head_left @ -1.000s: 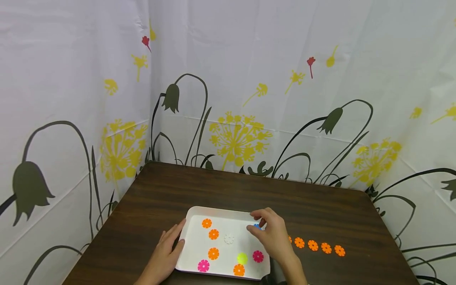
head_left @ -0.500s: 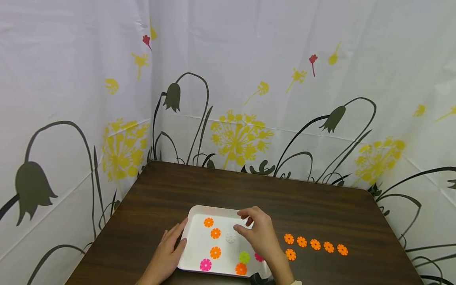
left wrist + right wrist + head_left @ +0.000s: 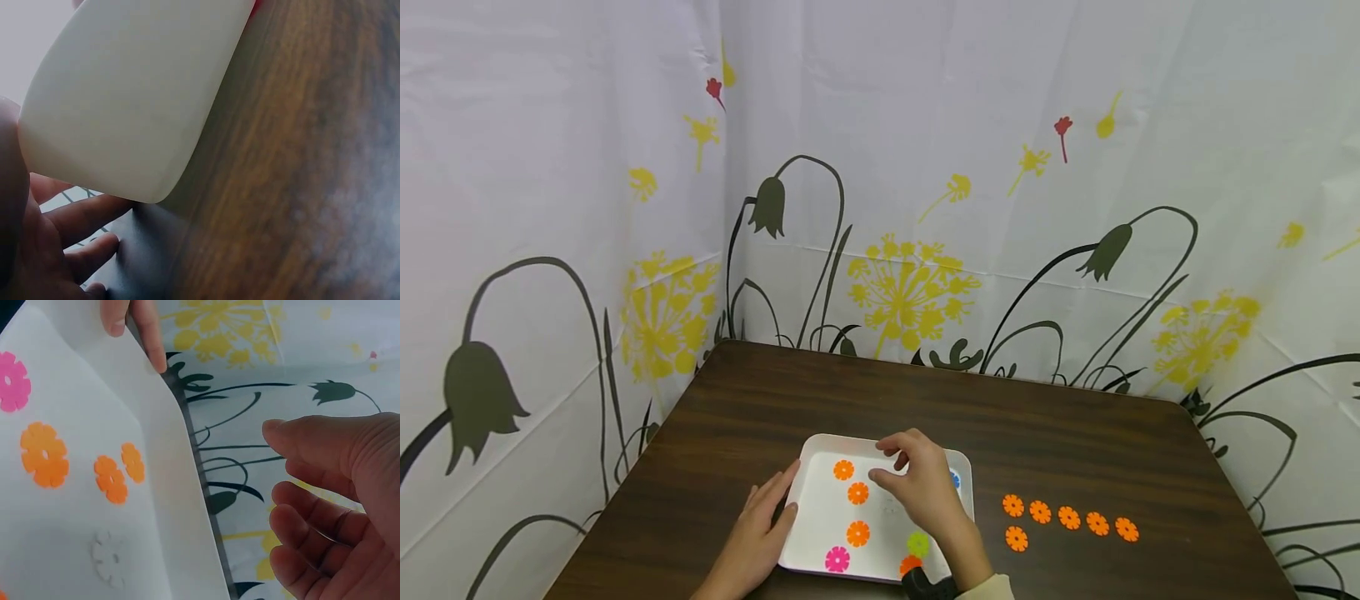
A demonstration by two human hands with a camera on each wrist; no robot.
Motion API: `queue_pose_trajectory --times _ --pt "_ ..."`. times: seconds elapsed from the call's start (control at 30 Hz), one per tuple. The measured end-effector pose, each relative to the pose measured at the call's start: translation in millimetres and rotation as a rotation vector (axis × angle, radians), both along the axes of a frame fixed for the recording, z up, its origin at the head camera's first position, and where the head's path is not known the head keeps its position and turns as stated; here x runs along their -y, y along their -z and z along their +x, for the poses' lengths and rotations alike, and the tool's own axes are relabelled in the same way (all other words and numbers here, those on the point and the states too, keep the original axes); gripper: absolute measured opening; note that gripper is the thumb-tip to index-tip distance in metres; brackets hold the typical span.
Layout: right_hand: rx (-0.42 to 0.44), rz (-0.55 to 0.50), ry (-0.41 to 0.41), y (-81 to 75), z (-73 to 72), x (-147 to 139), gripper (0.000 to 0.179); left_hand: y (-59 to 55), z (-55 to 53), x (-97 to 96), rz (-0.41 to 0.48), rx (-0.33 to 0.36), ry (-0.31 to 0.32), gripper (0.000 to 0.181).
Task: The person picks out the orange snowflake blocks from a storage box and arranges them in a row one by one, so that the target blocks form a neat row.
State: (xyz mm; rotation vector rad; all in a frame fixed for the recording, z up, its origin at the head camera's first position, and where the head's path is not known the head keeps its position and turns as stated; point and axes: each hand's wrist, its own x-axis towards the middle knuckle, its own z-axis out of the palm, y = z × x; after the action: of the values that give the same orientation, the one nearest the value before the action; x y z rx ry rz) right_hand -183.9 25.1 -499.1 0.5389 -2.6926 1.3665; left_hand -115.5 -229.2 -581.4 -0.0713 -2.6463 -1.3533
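The right hand (image 3: pixel 921 482), gripping nothing, has moved left over the tray (image 3: pixel 808 533). That puts orange discs (image 3: pixel 858 493) nearer its parted grip (left hand (image 3: pixel 756 529), straight-fingered, touching the tray).

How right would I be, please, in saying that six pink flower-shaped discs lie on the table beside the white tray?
The colour is wrong: six orange flower-shaped discs lie on the table beside the white tray, as the head view shows.
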Motion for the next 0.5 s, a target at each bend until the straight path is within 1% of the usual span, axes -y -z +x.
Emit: queue_pose_trajectory --times 0.17,0.3,0.43,0.5 --pt "0.065 -0.020 -0.010 7.4 -1.3 11 0.027 -1.0 2.4 0.0 0.006 -0.008 0.000 0.057" --pt "0.107 -0.002 -0.025 15.9 -1.3 17 0.028 -0.9 3.9 -0.5 0.002 0.001 0.002 0.057" --pt "0.121 0.019 -0.032 21.3 -1.9 24 0.031 -1.2 3.4 -0.8 -0.003 0.000 -0.003 0.057" --pt "0.124 0.012 -0.038 22.6 -3.0 27 0.033 -1.7 2.9 -0.6 -0.003 -0.003 -0.006 0.057"
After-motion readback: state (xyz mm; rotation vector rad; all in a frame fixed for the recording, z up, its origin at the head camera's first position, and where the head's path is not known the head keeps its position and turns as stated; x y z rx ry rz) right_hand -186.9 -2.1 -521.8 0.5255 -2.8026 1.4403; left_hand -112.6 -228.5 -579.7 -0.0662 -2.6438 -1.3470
